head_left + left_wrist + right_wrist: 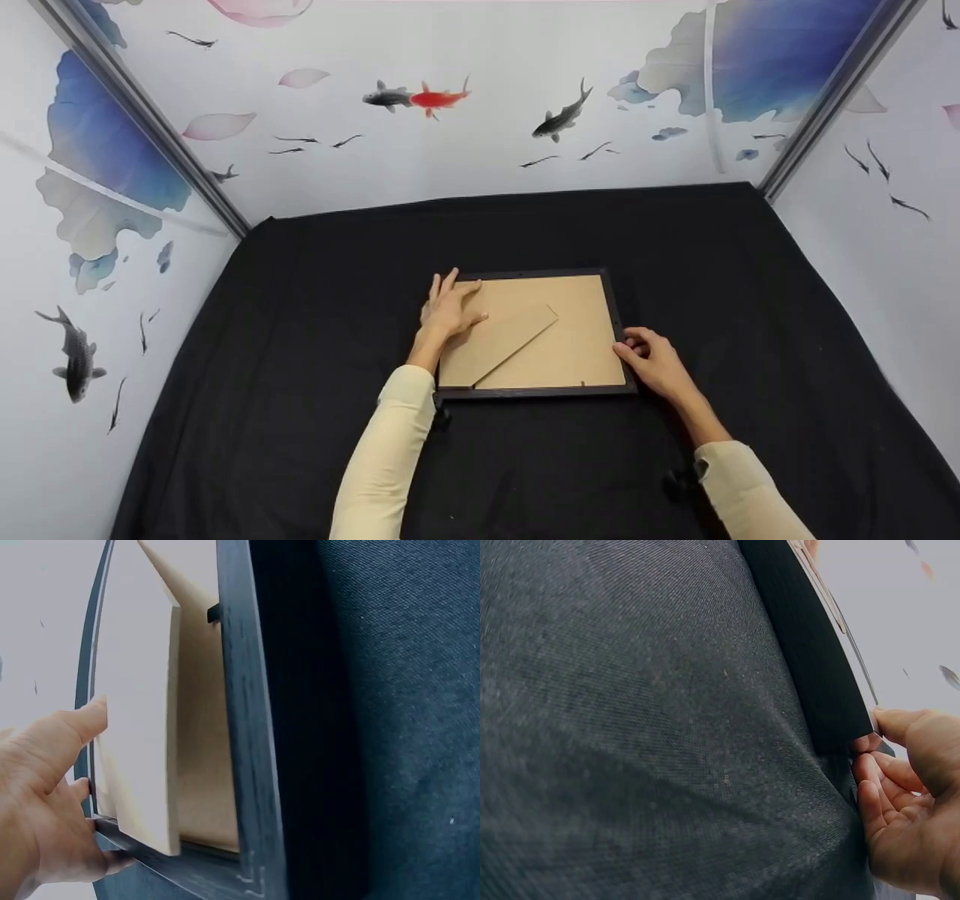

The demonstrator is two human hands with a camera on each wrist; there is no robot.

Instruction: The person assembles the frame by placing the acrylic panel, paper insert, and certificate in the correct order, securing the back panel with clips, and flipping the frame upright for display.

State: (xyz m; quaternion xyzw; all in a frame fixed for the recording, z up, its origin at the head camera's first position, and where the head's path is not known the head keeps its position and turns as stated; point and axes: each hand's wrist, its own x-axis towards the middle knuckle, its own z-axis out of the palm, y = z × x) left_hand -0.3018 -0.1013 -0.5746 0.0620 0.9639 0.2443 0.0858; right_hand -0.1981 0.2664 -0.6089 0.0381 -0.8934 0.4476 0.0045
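A picture frame (619, 330) with a dark rim lies back side up, showing its tan backing board (581, 345). On the board is a slanted easel leg (502, 341); the left wrist view shows a gap under one long edge of this leg (139, 712). My left hand (448, 309) lies over the left rim with spread fingers, its thumb (94, 718) at the leg. At the right rim, my right hand (658, 364) pinches the frame (821, 652), thumb (900, 724) above and curled fingers (877, 780) below.
Black cloth (300, 322) covers the table under the frame. White panels (480, 150) printed with fish and leaves stand at the back and both sides, joined by grey metal posts (840, 97). A small dark tab (214, 613) projects from the frame's inner edge.
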